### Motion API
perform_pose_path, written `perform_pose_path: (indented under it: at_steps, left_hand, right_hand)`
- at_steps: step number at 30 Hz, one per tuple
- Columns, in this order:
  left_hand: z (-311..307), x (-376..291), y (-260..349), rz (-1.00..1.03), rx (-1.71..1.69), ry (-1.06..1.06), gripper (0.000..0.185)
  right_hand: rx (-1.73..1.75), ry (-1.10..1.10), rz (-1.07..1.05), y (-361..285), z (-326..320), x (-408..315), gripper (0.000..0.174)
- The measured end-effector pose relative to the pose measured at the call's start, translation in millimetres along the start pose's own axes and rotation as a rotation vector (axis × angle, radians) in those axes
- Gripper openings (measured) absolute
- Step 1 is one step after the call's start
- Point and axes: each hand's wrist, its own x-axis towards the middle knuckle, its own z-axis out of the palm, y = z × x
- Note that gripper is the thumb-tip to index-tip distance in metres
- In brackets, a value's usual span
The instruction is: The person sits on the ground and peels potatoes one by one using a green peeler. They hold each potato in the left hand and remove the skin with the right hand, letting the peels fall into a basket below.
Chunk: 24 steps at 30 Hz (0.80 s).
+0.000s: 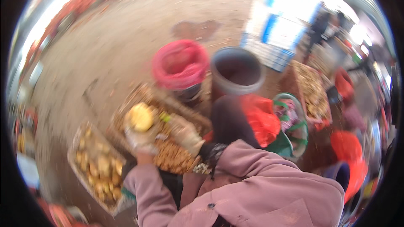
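Observation:
My left hand [139,137], in a pale glove, holds up a round yellow vegetable or fruit [140,117] with a smooth, pale surface. A light-green tool [165,117], too blurred to name, sticks out from the fingers of my gloved right hand [185,131], just right of the yellow piece and apart from it. Both hands are over a wide, shallow container [192,111] in front of my lap. Many small brown pieces [173,154] lie in its near part.
Left of me stands a crate [77,160] of yellowish round produce [101,167]. Beyond the container are a bucket lined with a pink bag [180,80] and a grey bucket [217,69]. On the right are a red bag [260,119], a green basket [303,132] and stacked white-and-blue boxes [268,49].

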Motion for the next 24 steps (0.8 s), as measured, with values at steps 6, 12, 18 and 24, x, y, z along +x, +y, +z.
perform_pose_path:
  at_steps: [6,12,18,24]
  left_hand:
    - [-9,-9,-4,0.047,0.141,-0.183,0.049]
    - [-10,-3,2,-0.030,-0.008,-0.089,0.043]
    - [-13,-2,-4,0.045,-0.041,-0.084,0.034]
    - [-23,1,-2,0.091,-0.008,-0.036,0.029]
  right_hand:
    - [-0.529,0.151,-0.015,-39,40,4,0.045]
    - [-0.710,0.046,-0.199,-27,39,30,0.046]
    - [-1.059,0.027,-0.518,-27,50,36,0.043]
    - [-1.129,0.047,-0.610,-20,55,18,0.043]
